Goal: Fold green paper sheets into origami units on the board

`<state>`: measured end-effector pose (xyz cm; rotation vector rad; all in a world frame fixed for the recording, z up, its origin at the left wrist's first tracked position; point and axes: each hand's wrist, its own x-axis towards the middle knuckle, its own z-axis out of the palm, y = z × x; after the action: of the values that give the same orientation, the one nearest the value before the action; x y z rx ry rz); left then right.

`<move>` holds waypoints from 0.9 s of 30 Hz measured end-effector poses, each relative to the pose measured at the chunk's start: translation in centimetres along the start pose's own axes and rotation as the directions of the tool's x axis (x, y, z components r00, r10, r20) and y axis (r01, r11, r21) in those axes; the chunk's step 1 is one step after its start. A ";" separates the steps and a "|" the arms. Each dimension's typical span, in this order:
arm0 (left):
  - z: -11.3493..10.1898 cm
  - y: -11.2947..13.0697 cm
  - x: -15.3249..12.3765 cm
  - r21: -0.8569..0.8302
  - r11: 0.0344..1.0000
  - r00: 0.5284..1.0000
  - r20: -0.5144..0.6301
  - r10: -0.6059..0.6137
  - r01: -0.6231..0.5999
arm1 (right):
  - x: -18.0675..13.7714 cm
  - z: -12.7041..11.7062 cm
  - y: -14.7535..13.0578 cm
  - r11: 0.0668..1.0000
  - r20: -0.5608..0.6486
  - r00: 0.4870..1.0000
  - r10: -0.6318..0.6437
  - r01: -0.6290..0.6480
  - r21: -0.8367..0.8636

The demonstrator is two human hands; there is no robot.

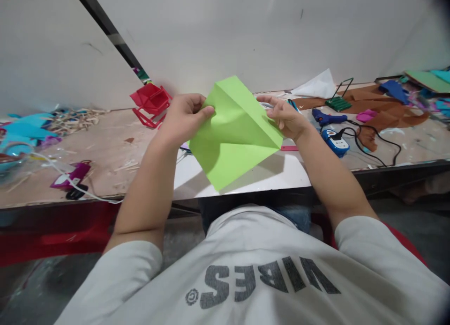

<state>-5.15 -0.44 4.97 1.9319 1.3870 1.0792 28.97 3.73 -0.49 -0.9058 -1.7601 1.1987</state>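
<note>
My left thumb and fingers clamp the left edge of a creased lime-green paper sheet (232,123), my left hand (183,116) opposite my right hand (288,120), fingers spread at the right edge, its grip unclear. Below both hands lies a white board (290,174); right of my right, a blue glue gun (328,117); beyond my left, a red miniature chair (149,96).

Centre: raised green paper (228,128) blocks the way; air above it, upper centre, free toward wall (211,34). Left: tabletop (105,140) passable between small red chair (149,98) and purple gadget (79,173), white cable (108,201) crossing lower left. Right: glue gun (328,117), blue socket (338,149), looping black cord (400,148) obstruct
</note>
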 end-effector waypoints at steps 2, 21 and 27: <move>0.1 0.1 0.4 0.102 0.995 0.987 0.155 -0.035 0.020 | -0.2 0.0 0.0 0.999 0.025 1.000 0.009 -0.008 -0.044; 5.8 -6.0 -6.5 0.163 0.808 0.529 0.824 0.204 -0.566 | -9.1 5.4 -0.8 0.646 -0.024 0.945 0.326 -0.241 -0.725; 6.6 -6.4 -8.0 0.142 0.777 0.437 0.880 0.185 -0.614 | -11.1 5.7 0.5 0.665 -0.134 0.957 0.259 -0.277 -0.693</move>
<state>-4.22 -5.56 -6.06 2.6787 0.5934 -0.1772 28.58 -7.96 -4.69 -1.6733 -2.1583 0.6308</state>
